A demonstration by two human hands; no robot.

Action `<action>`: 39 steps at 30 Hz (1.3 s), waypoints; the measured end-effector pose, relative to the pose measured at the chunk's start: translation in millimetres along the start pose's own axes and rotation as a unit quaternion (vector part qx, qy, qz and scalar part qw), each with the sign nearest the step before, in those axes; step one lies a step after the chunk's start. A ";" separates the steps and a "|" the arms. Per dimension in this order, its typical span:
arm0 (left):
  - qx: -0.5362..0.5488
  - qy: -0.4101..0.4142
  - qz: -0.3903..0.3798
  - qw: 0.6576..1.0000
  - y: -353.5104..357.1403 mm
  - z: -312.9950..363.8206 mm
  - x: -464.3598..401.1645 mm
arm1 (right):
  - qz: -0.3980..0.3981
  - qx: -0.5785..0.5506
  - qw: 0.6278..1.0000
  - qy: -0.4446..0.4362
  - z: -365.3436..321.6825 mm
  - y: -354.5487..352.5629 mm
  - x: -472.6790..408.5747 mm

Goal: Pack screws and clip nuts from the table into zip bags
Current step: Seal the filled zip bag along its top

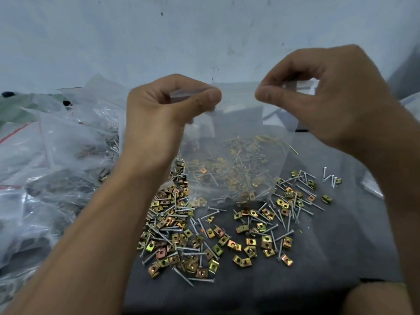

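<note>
A clear zip bag hangs in the air above the table, held by its top strip. My left hand pinches the strip's left end between thumb and fingers. My right hand pinches the right end the same way. Whether the bag holds parts I cannot tell, since the pile shows through it. Below, a heap of gold clip nuts and grey screws is spread over the dark table.
Several filled clear bags are piled at the left, some with red zip lines. A pale wall rises behind the table. A few stray screws lie at the right, near another bit of plastic.
</note>
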State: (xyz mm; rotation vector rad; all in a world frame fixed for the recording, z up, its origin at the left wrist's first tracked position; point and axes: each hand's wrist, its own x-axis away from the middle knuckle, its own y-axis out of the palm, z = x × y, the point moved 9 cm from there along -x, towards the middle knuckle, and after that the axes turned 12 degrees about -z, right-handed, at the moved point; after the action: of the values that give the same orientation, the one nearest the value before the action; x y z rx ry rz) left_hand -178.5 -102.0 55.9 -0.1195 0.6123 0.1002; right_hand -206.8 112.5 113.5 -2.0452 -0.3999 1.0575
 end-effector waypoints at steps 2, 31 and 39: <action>-0.010 0.006 -0.006 1.000 -6.1 3.0 -0.7 | 0.016 -0.007 1.000 0.004 5.0 -7.1 4.2; -0.023 0.009 -0.006 1.000 2.9 9.5 5.5 | -0.042 -0.128 0.991 -0.004 -10.7 22.9 -2.6; -0.006 0.014 -0.002 1.000 6.4 2.8 6.4 | -0.041 -0.095 0.994 0.027 -16.9 29.0 -5.6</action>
State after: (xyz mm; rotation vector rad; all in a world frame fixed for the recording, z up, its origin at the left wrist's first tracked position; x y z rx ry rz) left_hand -172.5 -95.0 54.0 -0.1341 0.6391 0.0975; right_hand -198.8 82.1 100.4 -2.1999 -0.5718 0.9431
